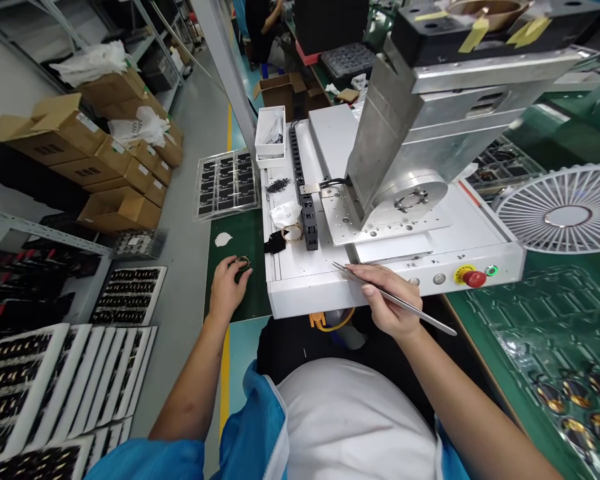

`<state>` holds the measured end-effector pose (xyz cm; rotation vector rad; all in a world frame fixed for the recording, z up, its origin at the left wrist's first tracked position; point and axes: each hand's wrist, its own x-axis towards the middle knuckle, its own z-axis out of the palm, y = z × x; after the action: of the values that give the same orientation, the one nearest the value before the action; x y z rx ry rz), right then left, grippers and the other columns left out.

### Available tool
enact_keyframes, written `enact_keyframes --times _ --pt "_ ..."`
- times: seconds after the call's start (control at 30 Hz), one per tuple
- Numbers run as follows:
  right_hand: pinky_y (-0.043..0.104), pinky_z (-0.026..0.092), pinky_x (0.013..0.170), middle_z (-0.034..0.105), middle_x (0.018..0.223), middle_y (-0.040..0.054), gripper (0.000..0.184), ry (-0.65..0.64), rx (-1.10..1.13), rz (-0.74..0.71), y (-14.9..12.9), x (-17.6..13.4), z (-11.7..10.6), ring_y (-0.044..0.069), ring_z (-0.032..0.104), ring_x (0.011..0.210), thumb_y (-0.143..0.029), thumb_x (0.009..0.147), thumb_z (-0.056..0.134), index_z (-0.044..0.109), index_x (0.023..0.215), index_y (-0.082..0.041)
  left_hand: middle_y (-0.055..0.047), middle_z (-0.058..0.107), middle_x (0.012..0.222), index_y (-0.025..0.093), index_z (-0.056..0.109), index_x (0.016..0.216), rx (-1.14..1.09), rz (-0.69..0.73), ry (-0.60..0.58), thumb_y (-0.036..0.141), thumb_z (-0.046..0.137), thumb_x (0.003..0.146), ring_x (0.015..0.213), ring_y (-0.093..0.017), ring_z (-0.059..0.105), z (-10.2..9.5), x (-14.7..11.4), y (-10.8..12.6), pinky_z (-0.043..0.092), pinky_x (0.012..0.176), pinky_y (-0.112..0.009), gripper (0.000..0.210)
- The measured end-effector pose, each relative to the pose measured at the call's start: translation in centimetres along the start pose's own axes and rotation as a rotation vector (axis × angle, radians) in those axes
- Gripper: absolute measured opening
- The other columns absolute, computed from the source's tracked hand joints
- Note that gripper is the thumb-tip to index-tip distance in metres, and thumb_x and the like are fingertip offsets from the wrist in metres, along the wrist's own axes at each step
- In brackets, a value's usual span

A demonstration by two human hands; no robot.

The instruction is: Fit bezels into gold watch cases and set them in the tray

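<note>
On the green mat at the left, my left hand has its thumb and index finger closed about a small dark ring with a gold rim. Slim metal tweezers are gripped in my right hand, their tips pointing left over the front edge of the white machine base. Between the hands, on that base, a gold-coloured ring lies beside a black cloth-like piece and a crumpled white wrapper. Behind these sits a heap of tiny black parts.
A metal fixture rises from the base. A red emergency button is at its front right, near a white fan. A tray of black parts, a white box and clear trays stand around. Another person sits behind.
</note>
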<state>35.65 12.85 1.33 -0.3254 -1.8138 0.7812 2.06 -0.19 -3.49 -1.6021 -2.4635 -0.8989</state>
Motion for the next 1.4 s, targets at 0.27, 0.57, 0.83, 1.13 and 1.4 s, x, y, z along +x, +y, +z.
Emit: enact_keyframes --times 0.27,0.57,0.83,1.13,1.4 --pt "0.048 0.065 0.086 0.078 0.116 0.0121 0.037 0.022 -0.009 -0.021 0.2 0.0 0.0 0.030 0.076 0.106 -0.006 0.093 0.063 0.073 0.126 -0.021 -0.010 0.071 0.121 0.021 0.074 0.115 -0.069 0.427 -0.015 0.033 0.060 0.099 0.116 -0.029 0.063 -3.8 5.4 11.0 0.054 0.099 -0.047 0.024" --pt "0.048 0.064 0.089 0.078 0.118 0.0126 0.035 0.006 0.038 0.026 0.1 -0.1 -0.1 0.030 0.076 0.108 -0.010 0.095 0.063 0.072 0.126 -0.021 -0.010 0.071 0.108 0.021 0.068 0.095 0.043 0.464 -0.033 0.024 0.057 0.099 0.107 -0.030 0.063 -4.2 5.4 13.2 0.054 0.091 -0.048 0.012" --pt "0.047 0.065 0.089 0.078 0.118 0.0123 0.036 0.038 0.059 0.050 -0.1 -0.1 -0.2 0.029 0.076 0.107 -0.009 0.094 0.064 0.073 0.127 -0.021 -0.016 0.068 0.131 0.021 0.061 0.097 -0.089 0.506 -0.106 0.018 0.059 0.098 0.123 -0.030 0.065 -4.0 -1.1 15.1 0.054 0.098 -0.046 0.003" --pt "0.046 0.063 0.094 0.078 0.120 0.0110 0.039 0.026 0.049 0.094 -0.5 0.1 -0.3 0.029 0.076 0.110 -0.007 0.092 0.067 0.074 0.127 -0.022 -0.012 0.074 0.126 0.022 0.058 0.120 -0.304 0.375 -0.031 0.037 0.082 0.084 0.117 -0.029 0.070 -2.2 -0.1 15.1 0.055 0.101 -0.045 0.045" --pt "0.042 0.064 0.097 0.078 0.120 0.0087 0.037 0.018 0.031 0.206 -1.9 1.2 0.1 0.026 0.076 0.110 -0.005 0.091 0.071 0.075 0.124 -0.022 -0.007 0.078 0.109 0.023 0.060 0.115 -0.271 0.369 0.067 0.034 0.083 0.082 0.105 -0.027 0.074 -1.2 -0.5 15.4 0.057 0.092 -0.041 0.041"
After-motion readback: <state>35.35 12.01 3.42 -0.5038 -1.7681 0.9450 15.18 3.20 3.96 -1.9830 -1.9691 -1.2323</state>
